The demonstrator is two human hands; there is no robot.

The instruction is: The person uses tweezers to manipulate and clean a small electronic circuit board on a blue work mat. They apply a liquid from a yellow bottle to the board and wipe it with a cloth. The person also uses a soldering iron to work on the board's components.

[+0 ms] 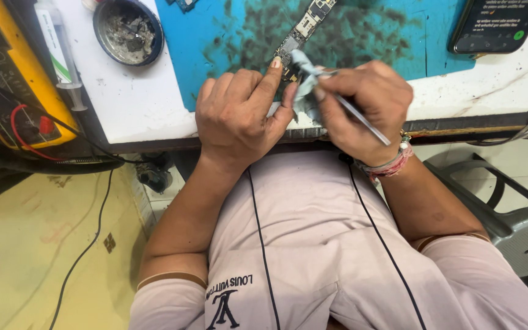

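Hands (313,104) on long circuit board (304,27)

A white surface (129,104) with a dark front edge carries a blue, soot-stained mat (398,55) beyond the hands. A narrow circuit board (304,27) lies on the mat at the fingertips. A round dish (128,30) of grey residue and a syringe (61,55) lie beyond the left hand (242,116), a dark phone (497,23) beyond the right hand (362,104).

Both forearms reach up toward twelve o'clock, wrists close together. The left hand (239,113) is curled, its forefinger stretched out toward one o'clock and pressing down. The right hand (362,107) is closed in a pinch, knuckles toward eleven o'clock.
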